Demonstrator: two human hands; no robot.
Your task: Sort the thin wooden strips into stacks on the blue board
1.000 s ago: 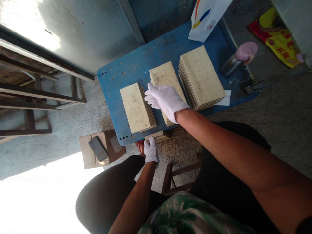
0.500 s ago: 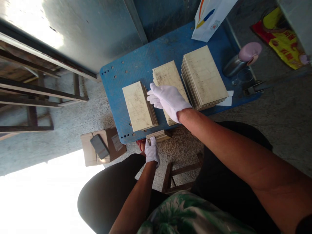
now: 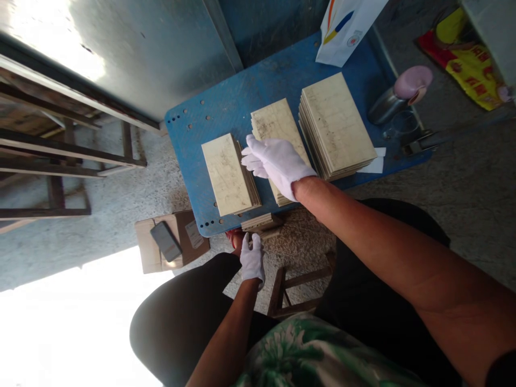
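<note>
My left hand (image 3: 252, 260), in a white glove, is low by the table's front edge, thumb and finger spread apart. Just beyond its fingertips is a small stack of thin boards (image 3: 258, 222), seen edge-on below the tabletop. A lower board (image 3: 271, 234) lies close to the fingertips; whether they touch it I cannot tell. My right hand (image 3: 278, 164), also gloved in white, is held flat with fingers extended over the middle stack of cream boards (image 3: 278, 121). To its left is another board stack (image 3: 226, 174), and on its right a taller one (image 3: 338, 121).
The stacks stand on a blue table (image 3: 237, 102) with holes. At its right are a steel flask (image 3: 382, 107) with a pink lid, a clear cup (image 3: 405, 122) and a white paper bag (image 3: 346, 32). A phone (image 3: 166, 241) lies on cardboard (image 3: 147, 252); a wooden stool (image 3: 278, 293) is below.
My left hand has drawn back slightly from the small stack, and a lower board now shows apart from it. My right hand has stayed over the middle stack.
</note>
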